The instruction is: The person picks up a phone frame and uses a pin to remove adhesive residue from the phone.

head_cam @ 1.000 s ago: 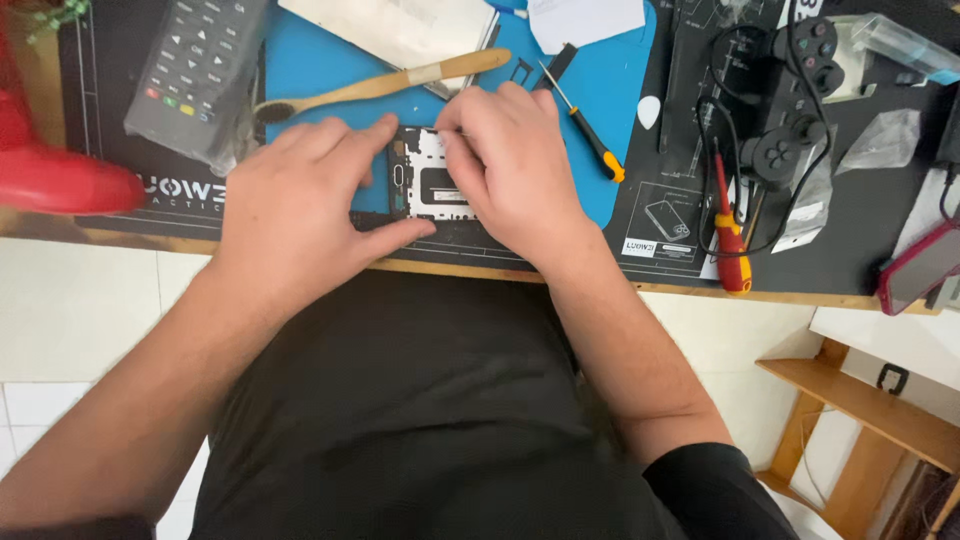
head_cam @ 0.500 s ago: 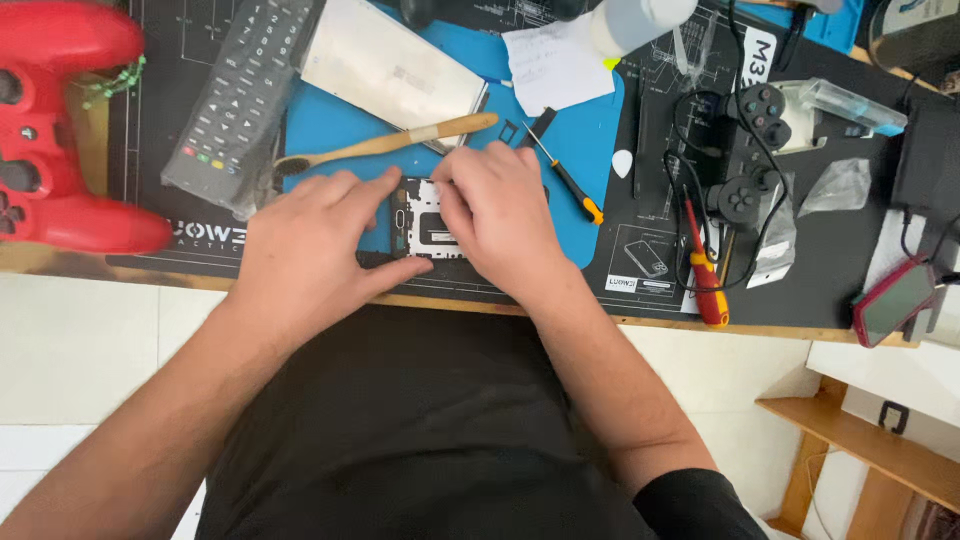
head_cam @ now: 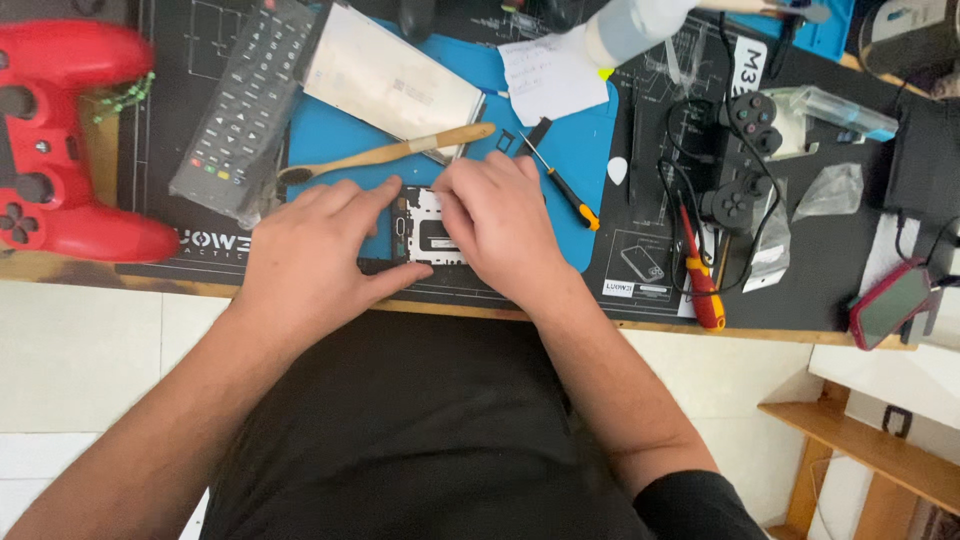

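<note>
Head view: looking straight down at a messy repair bench, both hands working on one small gadget.
Left hand (head_cam: 315, 255): fingers spread and curved round the left side of the opened phone (head_cam: 428, 228), thumb tucked against its bottom edge, so it's clamped on it.
Right hand (head_cam: 497, 222): lying over the phone's right half, fingertips bunched together and pressing down on the top of it.
Opened phone: back off, pale insides showing, flat on the blue mat (head_cam: 340, 130) near the desk's front edge, between the two hands.
Just above the hands: a wooden brush (head_cam: 390, 152) lying slantwise, and a small screwdriver with an orange-and-black handle (head_cam: 568, 188) right beside the right hand.
Further out left: grey TV remote (head_cam: 240, 110), then a red game controller (head_cam: 60, 140) at the edge.
Further out right: red-handled screwdriver (head_cam: 700, 275), a black controller board with two thumbsticks (head_cam: 745, 160), and a phone in a red case (head_cam: 890, 305) well apart from everything.
</note>
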